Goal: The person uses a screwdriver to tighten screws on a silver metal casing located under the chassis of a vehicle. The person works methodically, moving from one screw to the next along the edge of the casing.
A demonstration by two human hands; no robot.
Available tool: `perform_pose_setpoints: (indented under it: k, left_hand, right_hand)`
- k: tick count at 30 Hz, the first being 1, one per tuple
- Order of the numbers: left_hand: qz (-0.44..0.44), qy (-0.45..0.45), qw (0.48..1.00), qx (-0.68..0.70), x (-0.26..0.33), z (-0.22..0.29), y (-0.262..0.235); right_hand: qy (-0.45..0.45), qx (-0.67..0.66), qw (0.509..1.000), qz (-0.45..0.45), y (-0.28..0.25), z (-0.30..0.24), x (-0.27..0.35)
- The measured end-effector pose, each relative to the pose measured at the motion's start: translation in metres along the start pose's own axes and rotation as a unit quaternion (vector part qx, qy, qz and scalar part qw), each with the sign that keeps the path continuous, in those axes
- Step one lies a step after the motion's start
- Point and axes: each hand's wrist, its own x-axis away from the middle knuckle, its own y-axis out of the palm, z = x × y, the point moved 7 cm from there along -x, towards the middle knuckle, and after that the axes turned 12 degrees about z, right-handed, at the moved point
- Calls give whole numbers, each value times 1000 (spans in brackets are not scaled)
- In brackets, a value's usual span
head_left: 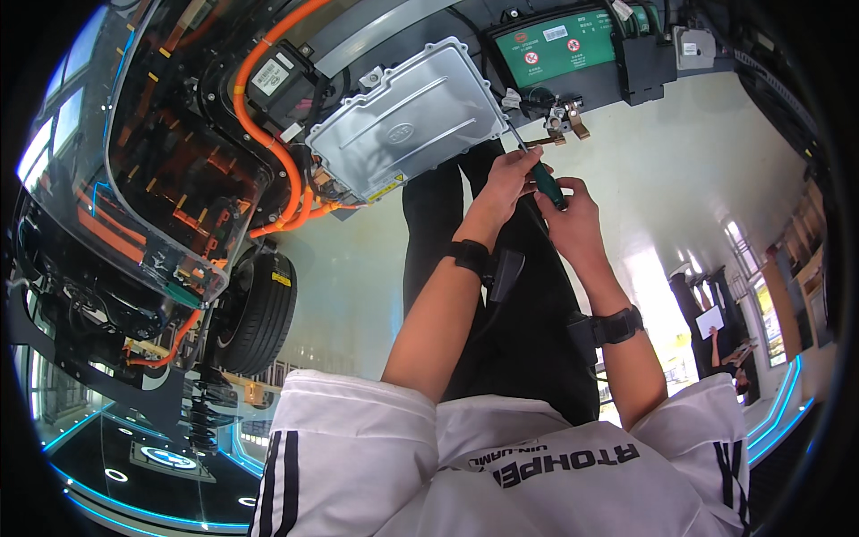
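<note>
A screwdriver with a dark green handle (548,186) slants up and left, its thin shaft pointing at the right end of a silver metal housing (407,125). My left hand (508,183) is closed, its fingertips pinching the screwdriver near where handle meets shaft. Around the butt of the handle curl the fingers of my right hand (574,219). Just beyond my fingertips sits a metal clamp (564,118) with copper-coloured tabs. The screwdriver's tip lies against the housing's edge, too small to tell what it touches.
Behind the clamp stands a green battery (559,55) with labels. Thick orange cables (242,98) run down the housing's left side. A transparent cover (112,170) and a tyre (259,313) are at the left. People (716,322) appear far right.
</note>
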Motion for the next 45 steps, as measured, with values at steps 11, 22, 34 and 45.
perform_pose_setpoints:
  k: [11, 22, 34, 45]
  left_hand:
    - [-15, 21, 1000, 2, -4, 0, 6]
    - [-5, 32, 999, -4, 0, 7, 5]
    - [-14, -42, 991, 125, -4, 0, 7]
    - [-34, -10, 994, 105, -3, 7, 1]
  right_hand:
    - [92, -119, 989, -6, 6, -11, 10]
    - [257, -293, 911, -135, 17, 2, 11]
    - [367, -415, 800, -228, 29, 8, 13]
    - [310, -303, 892, -128, 23, 5, 10]
